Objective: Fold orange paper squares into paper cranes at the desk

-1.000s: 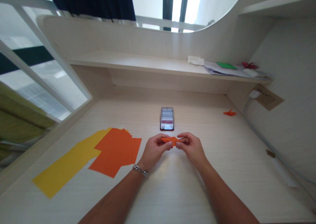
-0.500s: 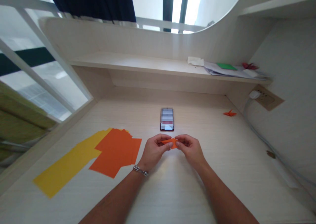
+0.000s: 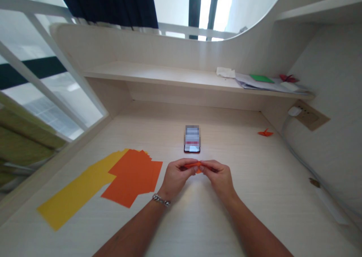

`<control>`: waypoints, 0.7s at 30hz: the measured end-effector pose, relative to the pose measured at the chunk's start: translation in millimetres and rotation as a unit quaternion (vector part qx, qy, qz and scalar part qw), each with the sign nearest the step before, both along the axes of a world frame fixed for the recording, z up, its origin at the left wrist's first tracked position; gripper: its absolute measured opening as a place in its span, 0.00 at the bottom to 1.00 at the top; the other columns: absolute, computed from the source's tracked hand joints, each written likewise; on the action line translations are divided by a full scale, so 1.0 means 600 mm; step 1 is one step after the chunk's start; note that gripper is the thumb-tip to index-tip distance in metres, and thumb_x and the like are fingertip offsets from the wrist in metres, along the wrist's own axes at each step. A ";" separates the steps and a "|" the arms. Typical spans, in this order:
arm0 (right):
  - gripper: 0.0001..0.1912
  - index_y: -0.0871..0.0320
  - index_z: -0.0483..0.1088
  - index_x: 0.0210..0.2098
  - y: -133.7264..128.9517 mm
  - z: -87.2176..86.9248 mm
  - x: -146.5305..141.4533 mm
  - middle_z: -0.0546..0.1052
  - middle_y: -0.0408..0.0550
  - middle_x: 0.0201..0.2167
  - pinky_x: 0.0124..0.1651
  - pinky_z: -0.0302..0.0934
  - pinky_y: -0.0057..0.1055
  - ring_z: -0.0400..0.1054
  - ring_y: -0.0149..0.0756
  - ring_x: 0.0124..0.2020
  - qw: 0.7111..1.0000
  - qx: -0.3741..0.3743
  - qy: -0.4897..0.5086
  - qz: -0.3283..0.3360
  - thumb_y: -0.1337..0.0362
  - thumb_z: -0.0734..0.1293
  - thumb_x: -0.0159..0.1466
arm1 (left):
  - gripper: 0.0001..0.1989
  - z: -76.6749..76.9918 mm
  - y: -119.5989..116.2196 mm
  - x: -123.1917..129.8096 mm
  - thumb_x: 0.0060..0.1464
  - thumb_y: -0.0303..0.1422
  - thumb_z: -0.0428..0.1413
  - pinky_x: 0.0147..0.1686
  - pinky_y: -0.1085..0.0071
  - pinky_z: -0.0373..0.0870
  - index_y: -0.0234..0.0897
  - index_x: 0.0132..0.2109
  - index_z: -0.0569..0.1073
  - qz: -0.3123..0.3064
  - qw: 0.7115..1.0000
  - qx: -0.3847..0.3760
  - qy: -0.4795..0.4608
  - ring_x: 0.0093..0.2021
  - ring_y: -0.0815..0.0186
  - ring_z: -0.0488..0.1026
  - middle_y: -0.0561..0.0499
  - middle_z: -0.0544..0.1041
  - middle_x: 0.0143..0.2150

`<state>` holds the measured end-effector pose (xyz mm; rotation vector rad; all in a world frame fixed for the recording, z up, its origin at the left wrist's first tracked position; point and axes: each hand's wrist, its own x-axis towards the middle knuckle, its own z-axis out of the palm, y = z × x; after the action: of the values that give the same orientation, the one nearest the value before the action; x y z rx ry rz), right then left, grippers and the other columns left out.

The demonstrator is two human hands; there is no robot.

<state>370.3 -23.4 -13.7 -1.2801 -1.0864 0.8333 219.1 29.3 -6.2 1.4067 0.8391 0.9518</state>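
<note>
A small piece of folded orange paper [image 3: 199, 169] is pinched between my two hands, just below the phone. My left hand [image 3: 178, 176], with a chain bracelet at the wrist, grips its left side between thumb and fingers. On the other side, the thumb and fingers of my right hand [image 3: 218, 177] close on it, the thumbs nearly meeting. Most of the paper is hidden behind the fingers. Beyond the hands lies a phone [image 3: 192, 139] with its screen lit. To the left are orange paper sheets [image 3: 135, 177], overlapping yellow sheets [image 3: 79, 189].
A folded orange paper figure [image 3: 265, 133] lies at the right of the desk [image 3: 181, 219]. Along the right wall runs a cable [image 3: 299, 157] from a socket [image 3: 311, 115]. The shelf [image 3: 158, 74] at the back bears papers [image 3: 249, 82] and a green sheet [image 3: 261, 78].
My fingers have drawn closer together over the orange paper, and less of it shows. The whole view has shifted slightly; the sheets and phone stay where they lay.
</note>
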 end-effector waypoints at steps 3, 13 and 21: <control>0.07 0.55 0.78 0.32 0.001 0.000 -0.001 0.80 0.48 0.31 0.40 0.67 0.37 0.74 0.41 0.34 1.000 -0.015 0.019 0.008 0.65 0.71 0.53 | 0.10 -0.001 0.000 -0.001 0.46 0.31 0.62 0.34 0.70 0.73 0.34 0.38 0.78 -0.001 1.000 0.003 0.005 0.31 0.64 0.76 0.46 0.80 0.33; 0.04 0.59 0.76 0.28 0.001 0.001 0.003 0.79 0.46 0.25 0.36 0.67 0.32 0.73 0.38 0.29 0.994 -0.055 0.073 0.067 0.69 0.71 0.50 | 0.06 0.001 -0.003 -0.003 0.48 0.29 0.59 0.31 0.72 0.70 0.32 0.36 0.77 -0.057 0.998 0.008 0.021 0.29 0.67 0.73 0.47 0.78 0.29; 0.07 0.61 0.77 0.27 0.000 0.003 0.004 0.79 0.47 0.23 0.30 0.67 0.31 0.73 0.36 0.24 0.981 -0.112 0.139 0.081 0.68 0.72 0.46 | 0.05 0.003 0.002 -0.005 0.45 0.24 0.57 0.29 0.73 0.68 0.32 0.33 0.76 -0.085 0.995 -0.028 0.034 0.27 0.69 0.71 0.51 0.76 0.27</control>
<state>372.5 -23.4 -11.7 -1.2240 -0.8978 1.2474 216.2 30.5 -4.5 1.4436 0.7764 0.7498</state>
